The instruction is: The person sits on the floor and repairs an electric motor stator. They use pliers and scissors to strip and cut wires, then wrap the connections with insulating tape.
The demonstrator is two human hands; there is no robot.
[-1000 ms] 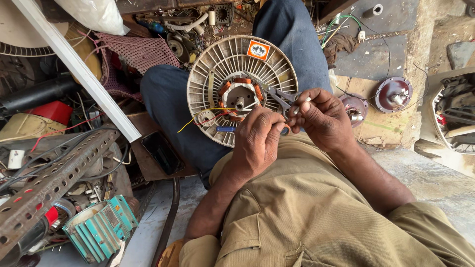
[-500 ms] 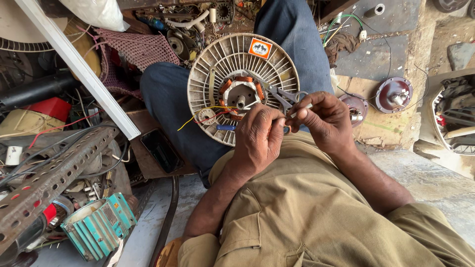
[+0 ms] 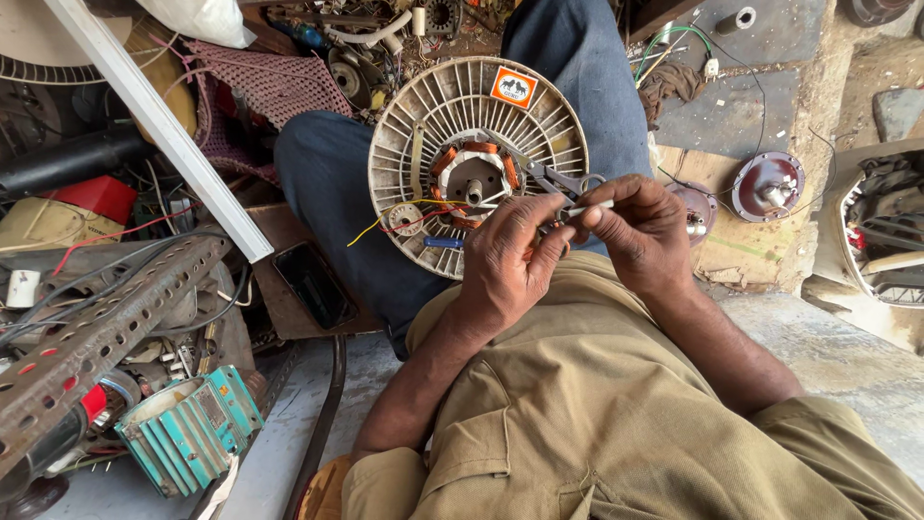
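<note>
Both hands meet over the fan motor [image 3: 478,166] resting on the lap. The left hand [image 3: 507,258] pinches a thin wire [image 3: 589,207]; the right hand [image 3: 643,231] pinches it too, beside pliers [image 3: 558,181].

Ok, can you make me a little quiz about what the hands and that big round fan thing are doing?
1. True or false: the round white fan motor housing rests on the person's lap.
2. Which colour is the wire trailing off the motor's left side? A) yellow B) green C) purple
3. Fill in: the left hand and the right hand meet over a thin ____ sleeve.

Key: 1 true. 2 A. 3 white. The scissors lie on the housing just above the fingers; whether either hand grips them cannot be told.
</note>
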